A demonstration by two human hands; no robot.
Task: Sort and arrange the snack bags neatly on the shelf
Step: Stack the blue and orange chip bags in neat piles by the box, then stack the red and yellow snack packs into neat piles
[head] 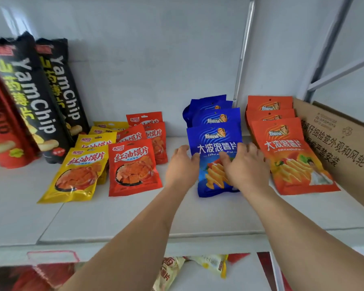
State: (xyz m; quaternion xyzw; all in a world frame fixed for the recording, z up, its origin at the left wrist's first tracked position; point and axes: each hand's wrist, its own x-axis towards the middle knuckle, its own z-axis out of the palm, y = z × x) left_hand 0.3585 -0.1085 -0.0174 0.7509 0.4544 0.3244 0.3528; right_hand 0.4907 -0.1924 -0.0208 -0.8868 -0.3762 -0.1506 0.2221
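Note:
A row of blue snack bags leans on the white shelf (114,217), and both hands rest on the front blue bag (213,141). My left hand (182,164) grips its left edge. My right hand (243,164) lies over its right half, fingers curled on the front. More blue bags (210,114) stand behind it. To the right is a row of orange bags (290,156). To the left are a row of red bags (132,166) and a row of yellow bags (78,173).
Tall black Yam Chip bags (40,97) and a red one (2,133) lean at the far left. A brown cardboard box (340,139) stands at the right, touching the orange row. More snack bags (198,267) lie on the shelf below.

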